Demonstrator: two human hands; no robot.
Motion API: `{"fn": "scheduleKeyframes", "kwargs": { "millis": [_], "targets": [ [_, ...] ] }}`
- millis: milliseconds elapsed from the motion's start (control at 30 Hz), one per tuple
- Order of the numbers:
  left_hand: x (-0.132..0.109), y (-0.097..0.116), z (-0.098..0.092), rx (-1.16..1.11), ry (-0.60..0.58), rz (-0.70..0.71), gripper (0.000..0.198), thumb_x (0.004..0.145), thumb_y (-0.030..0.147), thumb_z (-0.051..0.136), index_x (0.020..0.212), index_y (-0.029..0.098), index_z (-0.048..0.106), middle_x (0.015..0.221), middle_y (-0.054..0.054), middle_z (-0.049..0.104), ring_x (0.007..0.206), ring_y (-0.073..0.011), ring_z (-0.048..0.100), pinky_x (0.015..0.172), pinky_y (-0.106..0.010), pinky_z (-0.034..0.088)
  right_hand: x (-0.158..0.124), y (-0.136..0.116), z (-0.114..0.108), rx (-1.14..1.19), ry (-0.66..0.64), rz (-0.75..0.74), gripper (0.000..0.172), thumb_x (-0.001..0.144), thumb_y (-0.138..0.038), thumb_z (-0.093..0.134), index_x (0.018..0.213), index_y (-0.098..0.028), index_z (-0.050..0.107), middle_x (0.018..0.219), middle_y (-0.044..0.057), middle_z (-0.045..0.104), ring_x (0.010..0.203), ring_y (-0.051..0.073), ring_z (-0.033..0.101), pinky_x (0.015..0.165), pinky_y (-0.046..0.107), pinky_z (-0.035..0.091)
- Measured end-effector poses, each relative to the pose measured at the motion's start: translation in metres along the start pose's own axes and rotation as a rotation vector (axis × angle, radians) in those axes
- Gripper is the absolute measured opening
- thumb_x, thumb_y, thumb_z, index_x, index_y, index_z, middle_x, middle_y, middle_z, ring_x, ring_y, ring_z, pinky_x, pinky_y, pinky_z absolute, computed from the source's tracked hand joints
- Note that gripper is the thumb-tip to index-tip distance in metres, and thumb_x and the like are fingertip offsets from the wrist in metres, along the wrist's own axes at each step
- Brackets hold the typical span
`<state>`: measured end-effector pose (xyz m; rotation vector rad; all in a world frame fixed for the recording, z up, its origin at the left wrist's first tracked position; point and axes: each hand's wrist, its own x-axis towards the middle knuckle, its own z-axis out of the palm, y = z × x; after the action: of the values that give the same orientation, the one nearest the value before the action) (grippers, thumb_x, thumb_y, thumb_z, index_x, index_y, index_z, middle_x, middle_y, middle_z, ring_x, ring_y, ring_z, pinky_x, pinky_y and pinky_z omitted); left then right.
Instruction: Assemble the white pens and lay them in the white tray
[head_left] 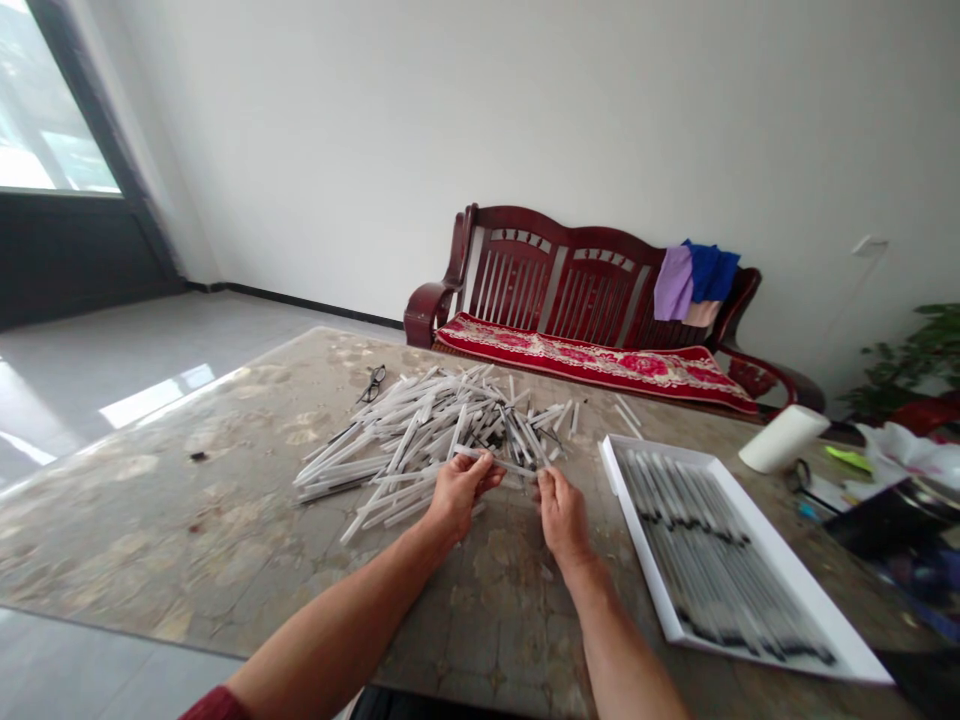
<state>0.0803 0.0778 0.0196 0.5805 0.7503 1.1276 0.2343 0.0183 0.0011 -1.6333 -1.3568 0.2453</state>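
A slim translucent white tube (511, 466) stretches between my two hands, just above the near edge of a loose pile. My left hand (459, 492) is closed with its fingertips pinched on the tube's left part. At the other end, my right hand (561, 508) grips it between thumb and fingers. Behind them lies the heap of similar white and clear tubes (405, 425), some with dark parts, pointing in many directions. To the right, a shallow white box (651, 570) holds rows of slim clear sticks (720, 555) with black ends, laid side by side; they look slightly blurred.
Black-framed glasses (373, 383) lie on the patterned table (247, 490) beyond the pile. A white paper roll (784, 438), a bright green item (847, 459) and a dark container (896, 515) stand at the right. A red wooden bench (555, 270) is behind the table.
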Motion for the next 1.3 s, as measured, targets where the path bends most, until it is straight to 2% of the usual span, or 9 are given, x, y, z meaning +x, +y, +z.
{"fn": "scheduleKeyframes", "kwargs": {
  "millis": [133,333,500,567,700,900,1033,1133,1300],
  "targets": [
    [-0.0013,0.0,0.0012,0.011,-0.014,-0.009,0.028,0.06,0.026,0.089,0.07,0.012,0.067,0.062,-0.002,0.071,0.055,-0.0111,0.068,0.054,-0.016,0.053,-0.001,-0.0058,-0.0042,0.021,0.007,-0.067,0.036,0.093,-0.049,0.042,0.081,-0.021,0.062,0.065,0.0,0.061,0.06,0.015,0.055,0.057,0.023,0.038],
    [-0.0012,-0.001,0.0011,0.026,-0.02,-0.016,0.025,0.062,0.024,0.089,0.07,0.012,0.068,0.059,-0.002,0.07,0.054,-0.0122,0.067,0.053,-0.018,0.054,-0.0025,0.0004,-0.0034,0.102,-0.049,0.038,0.051,0.094,-0.056,0.038,0.064,-0.021,0.06,0.05,0.0,0.056,0.047,0.014,0.051,0.05,0.025,0.035],
    [0.0025,0.0011,-0.0023,0.032,-0.004,-0.022,0.023,0.064,0.025,0.087,0.071,0.014,0.068,0.061,-0.002,0.071,0.054,-0.011,0.068,0.053,-0.016,0.053,-0.004,-0.0023,-0.006,0.126,-0.067,0.011,0.04,0.092,-0.053,0.044,0.082,-0.021,0.064,0.06,-0.002,0.06,0.055,0.015,0.054,0.055,0.024,0.038],
    [0.0026,0.0004,-0.002,0.038,-0.009,-0.026,0.023,0.064,0.024,0.087,0.07,0.013,0.068,0.06,-0.002,0.072,0.053,-0.011,0.067,0.052,-0.016,0.052,-0.0038,-0.0038,-0.0057,0.109,-0.044,0.001,0.037,0.091,-0.052,0.047,0.076,-0.021,0.062,0.059,-0.003,0.058,0.055,0.014,0.052,0.055,0.023,0.037],
    [0.0029,-0.0017,-0.0006,0.049,-0.013,-0.02,0.024,0.064,0.024,0.087,0.071,0.013,0.068,0.058,-0.002,0.071,0.052,-0.0118,0.067,0.052,-0.017,0.053,-0.0032,-0.0023,-0.0041,0.136,-0.047,0.066,0.048,0.092,-0.055,0.041,0.06,-0.022,0.054,0.049,-0.002,0.052,0.048,0.014,0.048,0.05,0.025,0.034],
    [0.0043,-0.0015,-0.0024,0.062,0.001,-0.021,0.021,0.067,0.024,0.085,0.071,0.014,0.067,0.061,-0.003,0.072,0.052,-0.0119,0.068,0.052,-0.018,0.053,-0.0032,-0.0003,-0.0038,0.177,-0.041,0.048,0.039,0.09,-0.055,0.048,0.076,-0.021,0.061,0.059,-0.003,0.058,0.054,0.014,0.053,0.053,0.023,0.038],
    [0.003,-0.0027,-0.0018,0.075,-0.009,-0.017,0.021,0.066,0.023,0.086,0.071,0.014,0.068,0.059,-0.003,0.072,0.053,-0.0129,0.068,0.053,-0.018,0.054,-0.0043,0.0016,-0.0006,0.168,-0.027,0.096,0.047,0.09,-0.059,0.043,0.063,-0.022,0.054,0.05,-0.003,0.051,0.048,0.014,0.049,0.049,0.024,0.035],
    [0.0031,-0.0027,-0.0017,0.082,-0.007,-0.015,0.021,0.067,0.024,0.085,0.07,0.014,0.067,0.059,-0.003,0.072,0.052,-0.0126,0.068,0.052,-0.018,0.053,-0.0054,0.0015,-0.0011,0.233,-0.072,0.169,0.05,0.091,-0.062,0.039,0.065,-0.022,0.056,0.048,-0.003,0.05,0.042,0.014,0.047,0.045,0.025,0.034],
    [0.0023,-0.0019,-0.0017,0.094,-0.013,-0.015,0.021,0.066,0.025,0.085,0.069,0.014,0.067,0.059,-0.003,0.072,0.05,-0.012,0.067,0.051,-0.017,0.053,-0.0046,-0.0024,-0.0044,0.159,-0.024,0.063,0.038,0.089,-0.056,0.047,0.075,-0.023,0.057,0.058,-0.004,0.056,0.053,0.014,0.051,0.053,0.024,0.036]
  ]
}}
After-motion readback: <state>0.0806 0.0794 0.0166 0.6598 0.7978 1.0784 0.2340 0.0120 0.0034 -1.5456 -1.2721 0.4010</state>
